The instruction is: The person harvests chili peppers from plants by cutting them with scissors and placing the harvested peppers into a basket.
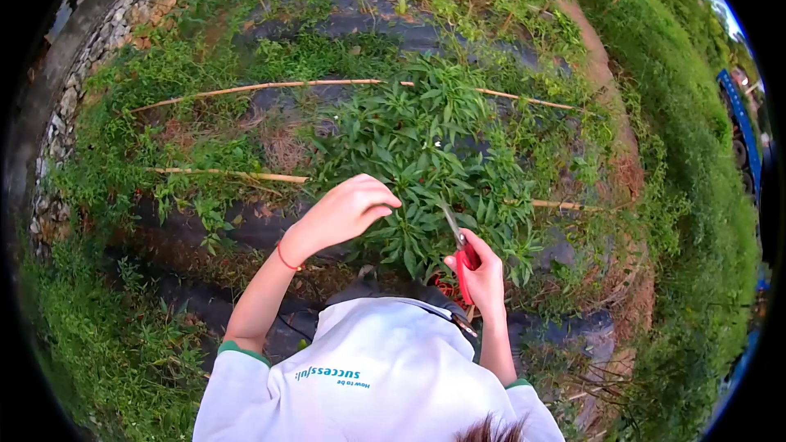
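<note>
A bushy green pepper-like plant with long pointed leaves and a small white flower stands in front of me. My left hand is bent at the plant's near left edge, fingers curled together and thumb close beneath. Whatever lies between those fingertips, if anything, is too small to make out. In my right hand is a pair of red-handled scissors, closed in my grip. Their metal blades point up and slightly left among the leaves. Beneath the right hand, partly hidden, something red with a net-like look shows near my body.
Bamboo poles lie across the beds, a nearer pole at left. Black plastic sheeting covers the soil between weeds. A stone edging runs along the left, a dirt strip along the right. A blue vehicle part shows far right.
</note>
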The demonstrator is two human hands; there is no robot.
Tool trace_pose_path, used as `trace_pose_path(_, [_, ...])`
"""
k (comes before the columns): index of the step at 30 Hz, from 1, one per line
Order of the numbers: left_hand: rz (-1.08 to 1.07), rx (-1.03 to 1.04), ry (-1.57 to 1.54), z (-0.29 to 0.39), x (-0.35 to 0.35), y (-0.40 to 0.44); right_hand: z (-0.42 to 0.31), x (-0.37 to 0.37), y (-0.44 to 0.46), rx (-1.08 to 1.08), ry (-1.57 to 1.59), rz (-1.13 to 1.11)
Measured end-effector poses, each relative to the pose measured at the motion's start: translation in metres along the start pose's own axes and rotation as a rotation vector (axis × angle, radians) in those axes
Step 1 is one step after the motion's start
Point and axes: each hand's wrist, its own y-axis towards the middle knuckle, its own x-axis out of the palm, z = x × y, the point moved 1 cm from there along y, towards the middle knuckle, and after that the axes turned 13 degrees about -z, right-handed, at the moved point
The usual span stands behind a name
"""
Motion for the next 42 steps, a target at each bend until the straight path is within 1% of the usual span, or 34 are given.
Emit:
trace_pose_path(1, [-0.094,0.07,0.101,-0.003,0.017,0.012,-0.001,-0.002,-0.002,0.009,-0.114,-0.001])
trace_pose_path(2, [-0.087,0.115,0.072,-0.007,0.034,0.023,0.0,-0.004,-0.003,0.019,-0.224,-0.004])
trace_pose_path(4, [-0.073,0.121,0.371,-0.011,0.051,0.039,0.008,-0.004,-0.003,0.062,-0.411,-0.011])
trace_pose_path(6, [-0.197,-0.027,0.568,-0.02,0.06,0.041,0.015,0.0,0.003,0.063,-0.507,-0.027])
trace_pose_path(8, [-0.207,-0.076,0.616,-0.021,0.059,0.034,0.025,0.005,0.011,0.053,-0.566,-0.081])
trace_pose_path(9, [-0.204,-0.071,0.59,-0.02,0.055,0.026,0.03,0.009,0.014,0.047,-0.592,-0.12])
trace_pose_path(11, [-0.214,-0.171,0.58,-0.019,0.056,0.01,0.035,0.016,0.019,0.009,-0.667,-0.171])
trace_pose_path(12, [-0.221,-0.221,0.578,-0.015,0.054,0.005,0.037,0.02,0.021,0.018,-0.653,-0.176])
trace_pose_path(13, [-0.181,-0.27,0.561,-0.015,0.056,0.001,0.039,0.024,0.024,-0.014,-0.666,-0.169])
trace_pose_path(15, [-0.141,-0.305,0.567,-0.014,0.058,-0.004,0.045,0.031,0.027,-0.084,-0.679,-0.156])
trace_pose_path(16, [-0.13,-0.332,0.568,-0.015,0.058,-0.005,0.046,0.033,0.029,-0.079,-0.672,-0.161])
trace_pose_path(18, [-0.051,-0.371,0.574,-0.017,0.059,-0.005,0.047,0.037,0.034,-0.127,-0.663,-0.133])
trace_pose_path(20, [-0.077,-0.449,0.613,-0.017,0.056,-0.004,0.049,0.04,0.04,-0.132,-0.633,-0.137])
trace_pose_path(21, [-0.085,-0.452,0.614,-0.019,0.057,-0.003,0.05,0.042,0.043,-0.131,-0.63,-0.143])
trace_pose_path(23, [-0.019,-0.493,0.657,-0.027,0.059,-0.001,0.053,0.046,0.047,-0.128,-0.617,-0.156])
trace_pose_path(26, [-0.009,-0.555,0.68,-0.042,0.062,0.003,0.055,0.049,0.05,-0.094,-0.598,-0.173])
trace_pose_path(27, [0.037,-0.536,0.709,-0.043,0.062,0.007,0.055,0.049,0.05,-0.087,-0.591,-0.173])
trace_pose_path(30, [0.01,-0.581,0.744,-0.048,0.062,0.013,0.048,0.041,0.046,-0.118,-0.518,-0.153])
trace_pose_path(32, [0.014,-0.567,0.763,-0.05,0.063,0.015,0.042,0.031,0.04,-0.098,-0.487,-0.182])
trace_pose_path(34, [0.052,-0.541,0.729,-0.048,0.062,0.015,0.042,0.019,0.033,-0.027,-0.416,-0.143])
trace_pose_path(36, [0.044,-0.541,0.726,-0.049,0.063,0.015,0.051,0.012,0.029,-0.014,-0.465,-0.116])
trace_pose_path(38, [0.083,-0.521,0.729,-0.049,0.065,0.014,0.055,0.014,0.028,-0.024,-0.475,-0.117])
trace_pose_path(40, [0.094,-0.516,0.705,-0.05,0.066,0.013,0.05,0.021,0.031,-0.082,-0.469,-0.121])
trace_pose_path(41, [0.11,-0.504,0.684,-0.052,0.067,0.012,0.044,0.025,0.035,-0.147,-0.459,-0.106])
trace_pose_path(42, [0.125,-0.492,0.664,-0.052,0.067,0.011,0.043,0.031,0.041,-0.148,-0.455,-0.104])
